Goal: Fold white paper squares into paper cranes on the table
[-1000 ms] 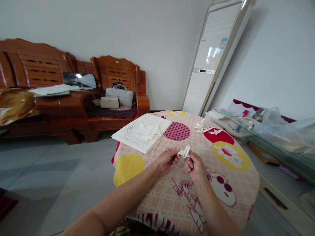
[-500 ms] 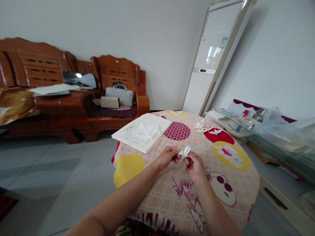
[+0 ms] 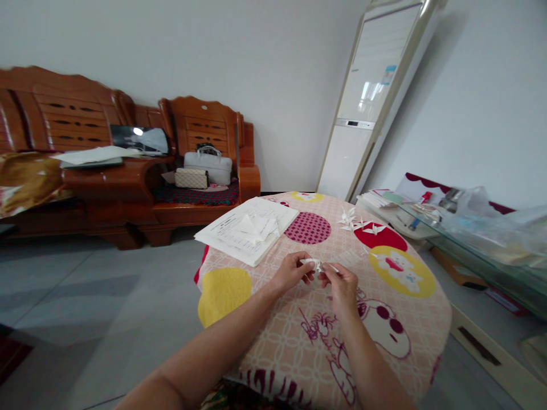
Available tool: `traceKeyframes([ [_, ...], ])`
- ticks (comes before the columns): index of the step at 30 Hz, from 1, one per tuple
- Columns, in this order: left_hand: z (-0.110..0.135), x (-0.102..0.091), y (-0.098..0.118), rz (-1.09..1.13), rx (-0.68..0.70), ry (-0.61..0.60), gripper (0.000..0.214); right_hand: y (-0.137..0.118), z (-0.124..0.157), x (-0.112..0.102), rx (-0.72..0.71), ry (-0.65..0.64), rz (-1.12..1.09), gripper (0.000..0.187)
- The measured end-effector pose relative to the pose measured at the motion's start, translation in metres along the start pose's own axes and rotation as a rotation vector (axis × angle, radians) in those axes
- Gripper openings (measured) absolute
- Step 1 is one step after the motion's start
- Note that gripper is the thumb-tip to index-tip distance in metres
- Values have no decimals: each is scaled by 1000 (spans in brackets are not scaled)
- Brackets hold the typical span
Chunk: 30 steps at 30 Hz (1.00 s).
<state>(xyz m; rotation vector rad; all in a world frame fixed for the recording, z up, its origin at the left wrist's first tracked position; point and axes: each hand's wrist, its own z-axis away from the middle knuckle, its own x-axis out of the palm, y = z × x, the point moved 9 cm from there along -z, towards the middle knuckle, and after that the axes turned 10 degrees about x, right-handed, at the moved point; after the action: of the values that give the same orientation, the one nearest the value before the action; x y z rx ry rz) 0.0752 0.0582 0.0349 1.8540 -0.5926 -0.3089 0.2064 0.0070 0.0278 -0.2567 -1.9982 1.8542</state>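
Observation:
Both hands pinch one small white paper crane [image 3: 317,263] above the cloth-covered round table [image 3: 273,341]. My left hand [image 3: 296,270] is closed on its left side, thumb on top. My right hand [image 3: 341,280] grips its right side between thumb and fingers. The fingers cover part of the folded paper, with white tips sticking out at both sides. Several finished-looking white paper cranes [image 3: 358,222] sit in a group farther back on the right. Left of my hands lies a stack of printed paper [image 3: 226,228], with folded white paper pieces [image 3: 255,228] on top.
A glass shelf [image 3: 474,250] with a plastic bag [image 3: 474,213] and papers stands close to the table's right side. Behind the table is a tall white air conditioner [image 3: 354,148]. A wooden sofa [image 3: 205,122] holding bags stands at the back left.
The crane's upraised wings have come down and spread out flat to the sides. Both thumbs have moved in over its middle, and the hands are slightly closer together.

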Motion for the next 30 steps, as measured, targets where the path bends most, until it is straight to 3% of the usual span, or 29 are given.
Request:
traceKeyframes([
  [9,2,-6,12,-276,118,62,19,5,-4,-4,-40,23,117,27],
  [15,1,0,5,-174,62,39,18,6,-5,-6,-34,41,152,27],
  [22,3,-5,-1,-177,-4,109,17,7,-4,-5,14,56,111,27],
  [30,2,-1,-2,27,-22,132,22,5,-2,-1,39,28,-4,26],
])
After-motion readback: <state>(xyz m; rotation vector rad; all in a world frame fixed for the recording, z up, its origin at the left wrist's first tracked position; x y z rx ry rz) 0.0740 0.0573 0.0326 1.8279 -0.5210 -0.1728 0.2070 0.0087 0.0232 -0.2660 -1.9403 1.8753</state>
